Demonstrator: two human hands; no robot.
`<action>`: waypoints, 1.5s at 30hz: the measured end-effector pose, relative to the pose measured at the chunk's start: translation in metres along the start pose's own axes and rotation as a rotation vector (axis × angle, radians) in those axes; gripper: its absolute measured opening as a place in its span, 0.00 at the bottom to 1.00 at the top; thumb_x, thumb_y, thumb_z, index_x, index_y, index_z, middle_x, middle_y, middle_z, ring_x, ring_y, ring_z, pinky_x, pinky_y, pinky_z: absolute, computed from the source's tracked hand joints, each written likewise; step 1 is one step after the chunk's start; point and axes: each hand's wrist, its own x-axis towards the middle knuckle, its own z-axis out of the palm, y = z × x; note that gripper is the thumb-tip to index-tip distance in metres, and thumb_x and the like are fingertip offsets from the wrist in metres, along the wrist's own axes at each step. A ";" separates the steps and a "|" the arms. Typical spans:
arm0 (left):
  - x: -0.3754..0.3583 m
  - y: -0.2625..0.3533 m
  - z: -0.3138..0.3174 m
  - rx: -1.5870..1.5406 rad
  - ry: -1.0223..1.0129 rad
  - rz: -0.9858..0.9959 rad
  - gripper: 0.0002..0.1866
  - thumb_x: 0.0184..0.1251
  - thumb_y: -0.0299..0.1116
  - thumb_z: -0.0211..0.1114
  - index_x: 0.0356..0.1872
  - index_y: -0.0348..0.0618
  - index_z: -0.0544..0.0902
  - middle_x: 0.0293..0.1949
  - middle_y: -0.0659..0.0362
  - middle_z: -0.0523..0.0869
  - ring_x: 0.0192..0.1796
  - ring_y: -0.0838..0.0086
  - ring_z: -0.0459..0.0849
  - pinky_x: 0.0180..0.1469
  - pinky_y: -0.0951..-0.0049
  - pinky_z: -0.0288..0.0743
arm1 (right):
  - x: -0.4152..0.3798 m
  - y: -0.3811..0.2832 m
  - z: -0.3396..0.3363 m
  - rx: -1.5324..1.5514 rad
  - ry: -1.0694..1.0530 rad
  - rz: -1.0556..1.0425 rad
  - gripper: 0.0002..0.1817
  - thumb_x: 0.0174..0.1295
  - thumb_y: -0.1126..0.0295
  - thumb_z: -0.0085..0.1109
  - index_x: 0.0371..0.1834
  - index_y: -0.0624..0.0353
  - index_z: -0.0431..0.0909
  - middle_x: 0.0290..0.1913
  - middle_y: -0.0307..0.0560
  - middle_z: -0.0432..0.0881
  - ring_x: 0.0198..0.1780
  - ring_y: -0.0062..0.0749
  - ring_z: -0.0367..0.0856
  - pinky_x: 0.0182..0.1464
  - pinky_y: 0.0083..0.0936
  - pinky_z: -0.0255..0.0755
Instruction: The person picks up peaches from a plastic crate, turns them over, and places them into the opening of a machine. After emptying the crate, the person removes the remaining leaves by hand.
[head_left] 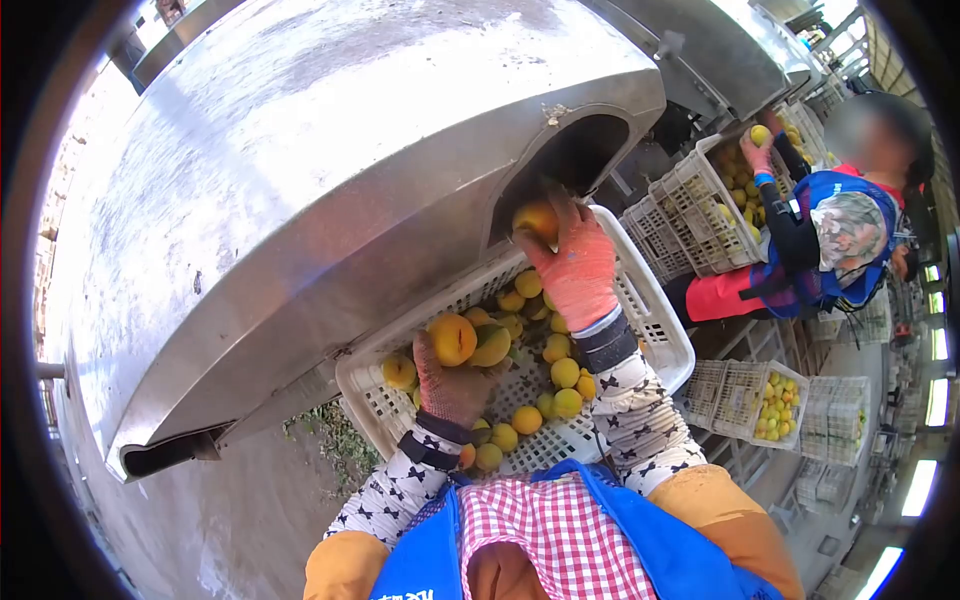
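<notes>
My right hand point(577, 268), in an orange-pink glove, holds a yellow-orange fruit point(537, 220) at the dark opening point(570, 160) in the side of a big steel machine point(300, 180). My left hand point(455, 385), in a darker glove, grips two more yellow fruits point(453, 338) just above a white plastic crate point(655, 320). The crate lies under the machine's edge in front of me, with several loose yellow fruits point(565, 373) in it. Both forearms wear white sleeves with black crosses.
To the right, another person point(835, 235) in a blue vest holds a fruit point(761, 134) over a second white crate point(680, 215) of fruit. More white crates point(745, 400), one with small fruits, stand lower right. Grey concrete floor point(230, 520) lies lower left.
</notes>
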 end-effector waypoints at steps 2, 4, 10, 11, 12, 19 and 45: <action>0.001 0.002 0.004 -0.049 -0.011 0.042 0.43 0.58 0.72 0.56 0.63 0.48 0.69 0.66 0.53 0.69 0.67 0.56 0.68 0.63 0.43 0.61 | 0.015 0.024 0.044 -0.349 0.163 -0.299 0.33 0.52 0.59 0.67 0.62 0.58 0.70 0.53 0.62 0.77 0.49 0.58 0.79 0.46 0.44 0.77; -0.003 0.004 0.009 -0.109 -0.049 0.000 0.40 0.60 0.71 0.54 0.63 0.50 0.70 0.66 0.54 0.70 0.68 0.56 0.67 0.64 0.41 0.59 | 0.043 0.009 0.043 -0.102 0.152 -0.098 0.32 0.51 0.61 0.68 0.59 0.60 0.70 0.53 0.61 0.77 0.48 0.58 0.78 0.46 0.44 0.77; 0.000 0.013 0.040 0.675 -0.075 0.309 0.32 0.64 0.66 0.54 0.62 0.59 0.71 0.64 0.64 0.73 0.67 0.65 0.69 0.69 0.39 0.45 | -0.035 0.002 -0.048 0.452 -0.222 -0.057 0.45 0.54 0.51 0.70 0.70 0.64 0.62 0.59 0.61 0.76 0.59 0.46 0.76 0.62 0.35 0.68; 0.002 0.013 0.043 0.918 -0.071 0.374 0.30 0.65 0.62 0.56 0.63 0.60 0.72 0.63 0.68 0.75 0.66 0.71 0.70 0.71 0.43 0.40 | -0.051 -0.003 -0.047 0.615 -0.325 0.043 0.45 0.53 0.50 0.71 0.69 0.64 0.64 0.60 0.60 0.75 0.62 0.45 0.74 0.65 0.35 0.66; 0.003 0.012 0.044 0.925 -0.078 0.373 0.30 0.65 0.62 0.56 0.63 0.60 0.72 0.63 0.68 0.75 0.66 0.71 0.70 0.71 0.43 0.40 | -0.064 -0.005 -0.041 0.617 -0.316 0.045 0.45 0.53 0.50 0.71 0.69 0.64 0.64 0.60 0.60 0.75 0.62 0.45 0.74 0.65 0.35 0.66; 0.006 0.002 0.040 -0.252 -0.384 0.014 0.40 0.59 0.69 0.56 0.62 0.47 0.73 0.64 0.51 0.73 0.68 0.56 0.67 0.73 0.45 0.52 | -0.072 -0.033 -0.063 0.252 -0.234 0.026 0.47 0.37 0.65 0.77 0.67 0.61 0.68 0.57 0.59 0.74 0.59 0.57 0.72 0.64 0.40 0.66; 0.019 0.023 0.035 -0.253 -0.207 -0.049 0.22 0.63 0.40 0.64 0.55 0.39 0.75 0.56 0.45 0.77 0.59 0.52 0.75 0.62 0.49 0.70 | -0.001 -0.023 -0.044 0.576 0.003 -0.048 0.38 0.53 0.57 0.71 0.67 0.58 0.69 0.55 0.57 0.75 0.48 0.45 0.80 0.52 0.34 0.75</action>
